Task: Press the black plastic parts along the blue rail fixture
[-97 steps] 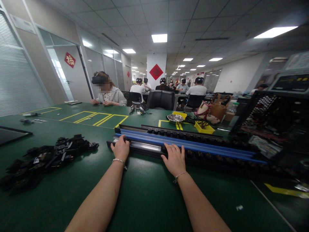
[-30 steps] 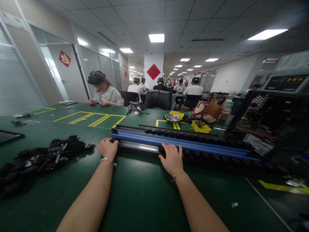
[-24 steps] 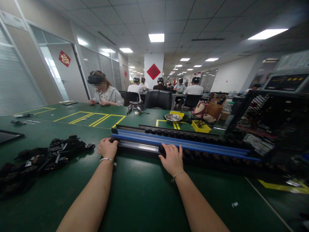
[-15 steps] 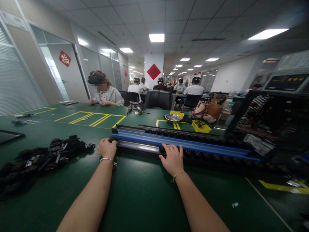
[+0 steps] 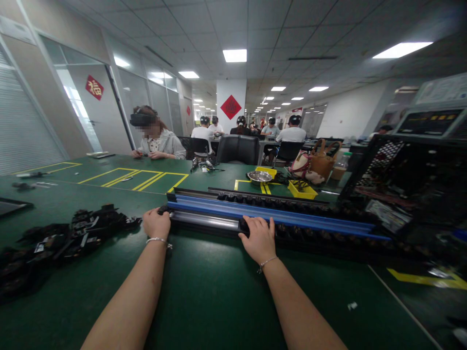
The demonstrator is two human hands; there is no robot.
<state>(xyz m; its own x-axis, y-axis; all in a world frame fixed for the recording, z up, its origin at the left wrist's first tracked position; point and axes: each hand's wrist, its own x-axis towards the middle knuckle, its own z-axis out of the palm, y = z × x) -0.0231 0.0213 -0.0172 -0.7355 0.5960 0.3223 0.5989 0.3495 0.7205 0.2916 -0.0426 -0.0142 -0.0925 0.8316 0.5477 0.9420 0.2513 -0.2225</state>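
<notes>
My left hand [image 5: 156,224] is closed around a small black part [image 5: 163,210] at the left end of a long rail assembly. Its fingertips are partly hidden behind that part. Farther right, my right hand [image 5: 260,238] rests on the near side of the assembly, fingers bent over a black part [image 5: 243,225] in a row of similar ones. Between the hands a silver metal rail [image 5: 206,220] lies bare. Behind it runs a blue channel [image 5: 219,206], parallel to the silver rail.
A heap of black parts [image 5: 80,231] lies to the left. Beyond the rails stand a metal bowl [image 5: 260,177] and a yellow tray [image 5: 302,190]. A black open-fronted case [image 5: 408,180] stands at the right. Across the table sits a co-worker [image 5: 160,141].
My left hand has slid slightly left with the small black part, away from the silver rail's end. My right hand stays in place. The view has shifted a little.
</notes>
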